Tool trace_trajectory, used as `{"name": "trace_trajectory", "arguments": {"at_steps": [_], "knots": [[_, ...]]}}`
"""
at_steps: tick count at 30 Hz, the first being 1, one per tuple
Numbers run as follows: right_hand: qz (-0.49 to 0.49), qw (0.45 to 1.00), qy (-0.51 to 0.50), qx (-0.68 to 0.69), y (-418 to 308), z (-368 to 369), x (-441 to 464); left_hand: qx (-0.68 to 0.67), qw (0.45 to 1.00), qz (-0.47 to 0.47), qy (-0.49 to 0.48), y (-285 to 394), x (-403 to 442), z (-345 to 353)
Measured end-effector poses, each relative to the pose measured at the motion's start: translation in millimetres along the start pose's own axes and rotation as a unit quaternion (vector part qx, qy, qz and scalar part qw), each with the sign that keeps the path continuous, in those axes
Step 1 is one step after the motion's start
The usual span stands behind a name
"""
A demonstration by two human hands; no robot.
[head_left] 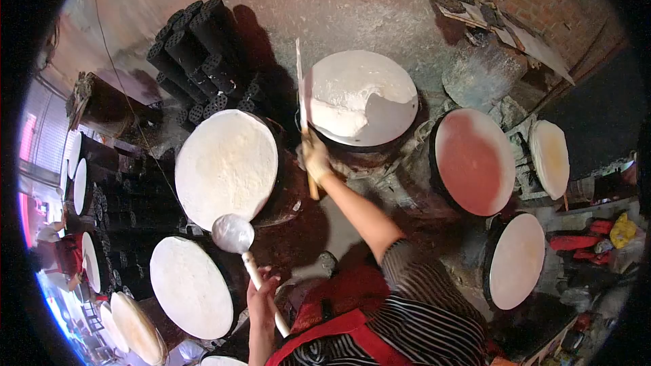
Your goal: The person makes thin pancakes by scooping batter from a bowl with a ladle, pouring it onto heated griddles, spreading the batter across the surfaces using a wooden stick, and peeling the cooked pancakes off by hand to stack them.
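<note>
My left hand (263,299) is closed around the pale handle of a metal ladle (233,233). The ladle's round bowl is over the near edge of a white-topped round griddle (227,163). Farther forward, my right hand (314,153), in what looks like a pale glove, grips a long thin flat stick (300,81). That stick points up and away, along the left edge of another round griddle (359,98). White batter or a thin sheet covers most of this griddle, and a smooth greyish patch shows at its right front.
Black honeycomb coal briquettes (210,41) are stacked by the back wall. A white-topped griddle (191,287) is at the near left. On the right are a red-centred griddle (473,161) and a pale one (517,261). A cluttered shelf (502,27) juts out at back right.
</note>
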State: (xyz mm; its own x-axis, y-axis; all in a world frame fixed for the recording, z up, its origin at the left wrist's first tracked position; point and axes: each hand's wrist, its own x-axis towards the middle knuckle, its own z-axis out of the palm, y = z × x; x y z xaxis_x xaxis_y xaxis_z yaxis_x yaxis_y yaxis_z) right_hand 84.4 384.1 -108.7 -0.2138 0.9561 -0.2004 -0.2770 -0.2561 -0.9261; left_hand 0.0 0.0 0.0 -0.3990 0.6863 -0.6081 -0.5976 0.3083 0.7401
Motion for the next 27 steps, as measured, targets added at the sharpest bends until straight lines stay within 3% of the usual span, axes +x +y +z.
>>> {"name": "trace_trajectory", "arguments": {"at_steps": [5, 7, 10, 11, 13, 14, 15, 17, 18, 20, 21, 25, 27], "knots": [[0.127, 0.966, 0.194, 0.11, 46, 39, 16, 0.004, 0.998, -0.008, 0.058, -12, -34, -47], [0.149, 0.959, 0.159, 0.181, 41, 31, -33, 0.023, 0.999, 0.0, 0.04, -10, -37, -63], [0.146, 0.969, 0.101, 0.172, 38, -20, -84, -0.025, 0.999, -0.022, 0.022, 5, -40, -43], [0.108, 0.977, 0.166, 0.084, 30, -27, -101, -0.024, 0.999, -0.021, 0.026, 3, -37, -43], [0.064, 0.985, 0.154, 0.047, -9, -56, -133, -0.034, 0.999, -0.025, 0.016, -1, -31, -41], [0.088, 0.964, 0.159, 0.195, 9, -84, -115, -0.031, 0.999, -0.024, 0.005, -3, -30, -41], [0.024, 0.988, 0.143, 0.056, 8, -101, -119, -0.026, 0.999, -0.024, -0.005, -3, -31, -41], [0.133, 0.946, 0.209, 0.208, -25, -102, -111, -0.011, 0.999, -0.03, -0.013, -1, -35, -37], [0.07, 0.966, 0.201, 0.147, -45, -76, -124, -0.007, 0.999, -0.031, -0.014, -3, -35, -37], [0.077, 0.94, 0.122, 0.309, -33, -54, -108, -0.005, 0.999, -0.034, -0.025, -5, -34, -27], [0.126, 0.947, 0.03, 0.293, -21, -50, -101, -0.006, 0.999, -0.037, -0.036, -5, -33, -20], [0.152, 0.986, 0.014, 0.064, 4, -71, -140, 0.0, 0.997, -0.035, -0.065, -6, -34, 10], [0.182, 0.973, 0.038, 0.136, -23, -118, -165, 0.006, 0.998, -0.037, -0.058, -12, -30, 24]]}}
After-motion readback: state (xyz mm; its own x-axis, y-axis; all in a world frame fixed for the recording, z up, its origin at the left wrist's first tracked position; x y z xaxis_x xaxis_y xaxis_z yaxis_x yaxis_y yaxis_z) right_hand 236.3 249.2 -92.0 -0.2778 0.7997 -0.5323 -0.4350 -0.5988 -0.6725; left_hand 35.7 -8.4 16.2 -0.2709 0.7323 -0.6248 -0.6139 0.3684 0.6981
